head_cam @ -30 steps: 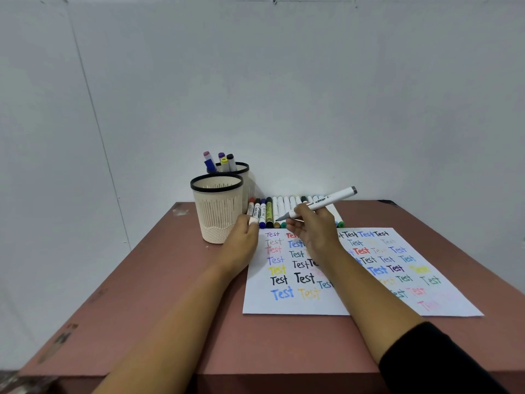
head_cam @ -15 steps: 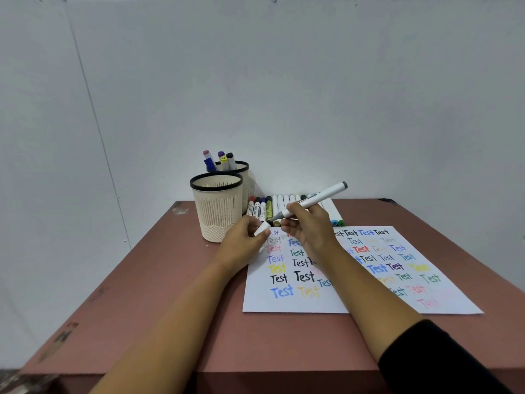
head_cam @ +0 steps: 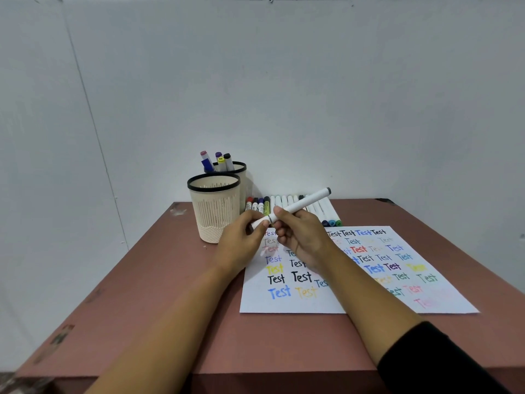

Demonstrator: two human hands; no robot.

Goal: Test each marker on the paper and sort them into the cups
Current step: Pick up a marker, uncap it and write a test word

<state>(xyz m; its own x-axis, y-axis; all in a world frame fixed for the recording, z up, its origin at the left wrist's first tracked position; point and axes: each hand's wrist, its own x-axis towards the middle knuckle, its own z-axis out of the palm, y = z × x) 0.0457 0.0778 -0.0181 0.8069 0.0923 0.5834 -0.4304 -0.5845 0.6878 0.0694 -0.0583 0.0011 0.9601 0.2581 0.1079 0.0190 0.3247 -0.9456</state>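
While the table (head_cam: pixel 159 280) carries the whole set-up, the paper (head_cam: pixel 284 307) lies flat on its right half, close to the person, so every marker can be tried within easy reach. It is crowded with "Test" in many colours. Left of it stand the two sorting cups. The near cup (head_cam: pixel 215 220) shows nothing above its rim, and the far cup (head_cam: pixel 245 186) right behind it holds a few markers (head_cam: pixel 220 162) standing upright. Along the paper's far edge lies the row (head_cam: pixel 287 201) of waiting markers, side by side, just right of the cups.

Now to the hands, raised together over the paper's far left corner! The right hand (head_cam: pixel 304 240) grips the white marker (head_cam: pixel 304 203) by its barrel, far end tilted up to the right. The left hand (head_cam: pixel 241 243) pinches the cap (head_cam: pixel 257 224) at the near end. One hand on each part looks like a cap going on or coming off, though which cannot be told from here.

The tip is hidden, so its colour is anyone's guess. The hands and right forearm cover several words. The far cup is half hidden behind the near one, and the near cup's bottom is out of sight. The pale words at the paper's near right corner are too faint to read, as are the labels on the row.
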